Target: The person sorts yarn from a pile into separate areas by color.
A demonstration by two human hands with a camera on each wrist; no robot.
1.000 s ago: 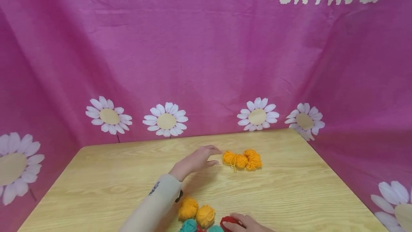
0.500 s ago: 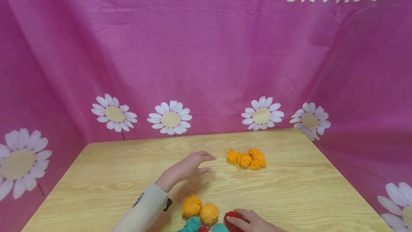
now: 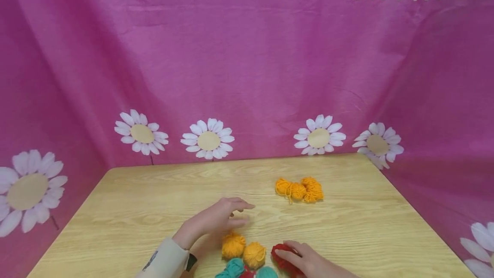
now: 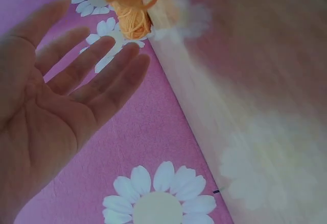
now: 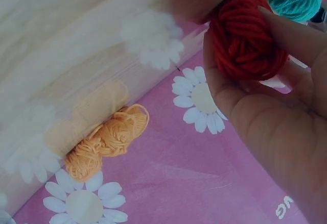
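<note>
A magenta cloth backdrop [image 3: 247, 63], printed with white daisies and the word CRYING in pale lettering, hangs behind and at both sides of a light wood-grain table [image 3: 366, 226]. From the lower edge of the head view reaches a cream sleeve [image 3: 166, 258], and beyond its cuff the left hand [image 3: 216, 218] is over the table, its fingers extended and set apart, with a wide space before the thumb. The right hand [image 3: 305, 261] holds a red yarn ball [image 3: 281, 254] between thumb and fingers, near the front of the table. Towards the back lies a row of three orange yarn bundles [image 3: 298, 191], touching one another, well apart from both hands. Nearest the left hand sit two orange yarn balls [image 3: 244, 252], side by side, left of the red one. In front of them are a teal yarn skein [image 3: 234, 267], a teal yarn ball [image 3: 266, 273] and, between these, a partly hidden bit of red yarn [image 3: 248, 273]
</note>
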